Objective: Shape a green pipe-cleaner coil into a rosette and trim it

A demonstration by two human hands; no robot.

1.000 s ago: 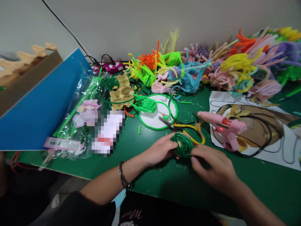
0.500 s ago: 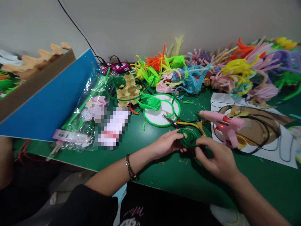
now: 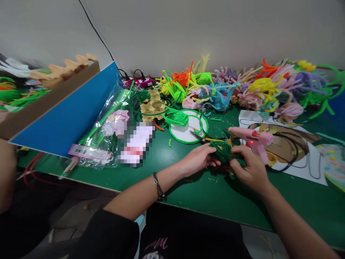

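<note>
A coiled bundle of dark green pipe cleaners is held between my two hands above the table. My left hand grips its left side, thumb on top and fingers underneath. On the other side, my right hand pinches dark green strands between thumb and fingers. Just behind the bundle lies a tool with dark pointed jaws and yellow handles, partly hidden by it. A pink glue gun with a lit red light rests beyond my right hand. Behind my left hand is a green-rimmed white disc bearing a bright green bundle.
Colourful pipe-cleaner bundles line the wall. A cardboard piece and black cable lie on white paper at right. Leftward are a pixelated flat item, a clear plastic packet, an egg-carton piece and a blue-sided box.
My right fingers have closed on strands at the bundle's right side, and the bundle has turned slightly. My left hand keeps its grip. The camera view has shifted a little.
</note>
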